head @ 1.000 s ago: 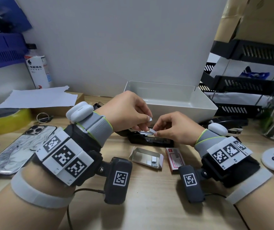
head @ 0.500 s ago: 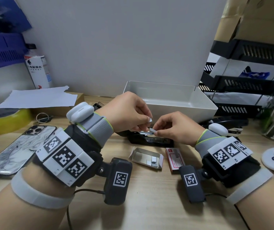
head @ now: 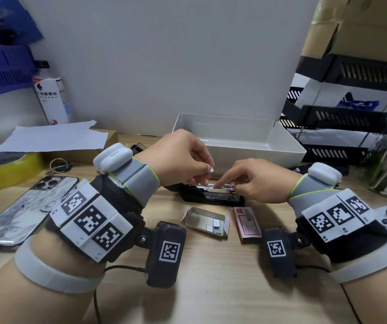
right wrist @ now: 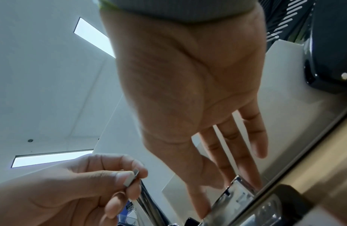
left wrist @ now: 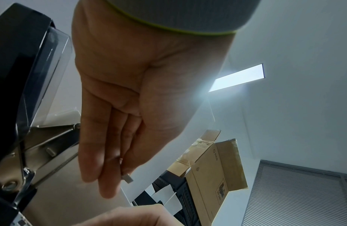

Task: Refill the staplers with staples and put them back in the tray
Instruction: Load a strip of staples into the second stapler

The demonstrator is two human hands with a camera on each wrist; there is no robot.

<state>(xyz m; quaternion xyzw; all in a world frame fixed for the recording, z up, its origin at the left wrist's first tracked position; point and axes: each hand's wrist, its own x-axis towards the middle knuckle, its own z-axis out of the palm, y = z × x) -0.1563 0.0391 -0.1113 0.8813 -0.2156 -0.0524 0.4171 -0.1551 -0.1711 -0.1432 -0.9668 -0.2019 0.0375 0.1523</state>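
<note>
mid-refill: left hand pinches a staple strip, right hand fingers relaxed on the open stapler; tray holds none.

Both hands meet mid-scene, wrists raised.
Left hand pinches with curled fingertips; right hand points its extended forefinger left.

office | desk | document trays | ceiling light panels
</note>
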